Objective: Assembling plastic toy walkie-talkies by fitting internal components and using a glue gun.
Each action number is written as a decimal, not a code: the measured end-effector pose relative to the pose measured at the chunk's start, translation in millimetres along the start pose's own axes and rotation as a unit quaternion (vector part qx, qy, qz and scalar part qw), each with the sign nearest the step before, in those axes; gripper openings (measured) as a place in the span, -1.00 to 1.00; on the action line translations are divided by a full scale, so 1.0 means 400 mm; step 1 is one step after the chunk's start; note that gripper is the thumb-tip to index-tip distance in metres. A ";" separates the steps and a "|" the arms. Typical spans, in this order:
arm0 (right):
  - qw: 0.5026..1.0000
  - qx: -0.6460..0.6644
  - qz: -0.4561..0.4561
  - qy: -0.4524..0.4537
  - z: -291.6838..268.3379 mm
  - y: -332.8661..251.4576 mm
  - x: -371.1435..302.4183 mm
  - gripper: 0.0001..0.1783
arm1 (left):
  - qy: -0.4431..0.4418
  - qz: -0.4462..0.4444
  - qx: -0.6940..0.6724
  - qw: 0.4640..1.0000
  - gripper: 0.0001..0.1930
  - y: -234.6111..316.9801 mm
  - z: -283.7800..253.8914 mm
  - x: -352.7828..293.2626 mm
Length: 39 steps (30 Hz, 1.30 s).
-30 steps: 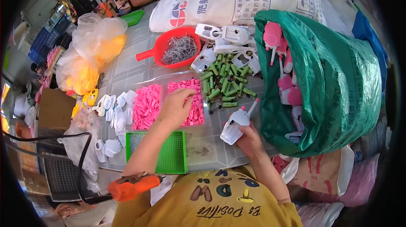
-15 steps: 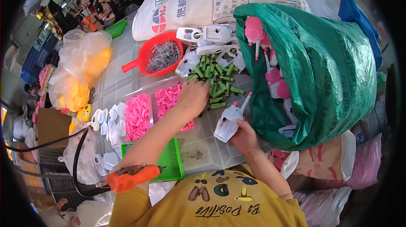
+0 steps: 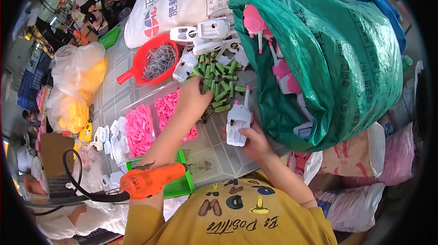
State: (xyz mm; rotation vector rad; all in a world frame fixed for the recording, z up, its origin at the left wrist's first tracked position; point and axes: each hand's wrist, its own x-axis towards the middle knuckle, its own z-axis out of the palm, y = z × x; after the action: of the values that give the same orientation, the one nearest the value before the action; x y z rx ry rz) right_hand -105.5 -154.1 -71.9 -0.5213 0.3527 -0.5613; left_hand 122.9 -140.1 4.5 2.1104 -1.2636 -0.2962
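Observation:
My right hand (image 3: 258, 142) grips a white toy walkie-talkie shell (image 3: 238, 125) with a pink-tipped antenna, its hollow side facing up. My left hand (image 3: 194, 99) reaches into a pile of small green cylinders (image 3: 221, 78), some with dark wires. Its fingers are bent down among them, and the fingertips are partly hidden. More white plastic shells (image 3: 213, 29) lie behind the pile. Beside my left forearm are pink plastic parts (image 3: 140, 131) in a clear tray. An orange electric screwdriver (image 3: 153, 181) with a black cable hangs over that forearm.
A red scoop (image 3: 138, 53) of screws stands at the back left. The green woven sack (image 3: 328, 71), its mouth holding pink-and-white toys, takes up the right side. A white sack (image 3: 191, 5) lies behind. A green basket (image 3: 185, 185) sits near my body; people work far left.
The shell in my right hand has turned more upright. My left hand stays at the green pile, its fingers shifted slightly. The screwdriver has swung, and the whole view has shifted.

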 end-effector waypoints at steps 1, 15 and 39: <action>1.000 -0.002 -0.002 0.016 0.003 -0.002 -0.003 -0.28 | -0.026 -0.038 -0.024 0.999 -0.59 0.040 -0.032 -0.016; 0.994 -0.059 0.002 0.087 0.040 0.013 -0.034 -0.52 | -0.233 -0.082 -0.402 0.881 -0.92 0.015 -0.088 -0.234; 0.994 -0.019 0.052 0.097 0.144 0.018 -0.054 -0.42 | -0.014 0.312 -0.022 0.950 -0.73 0.039 -0.066 -0.334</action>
State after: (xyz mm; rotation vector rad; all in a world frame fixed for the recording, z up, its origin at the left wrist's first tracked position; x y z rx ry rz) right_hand -93.6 -115.1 -25.3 -0.4825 0.5739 -0.5058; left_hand 56.9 -20.6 16.7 1.5640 -1.8372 -0.0705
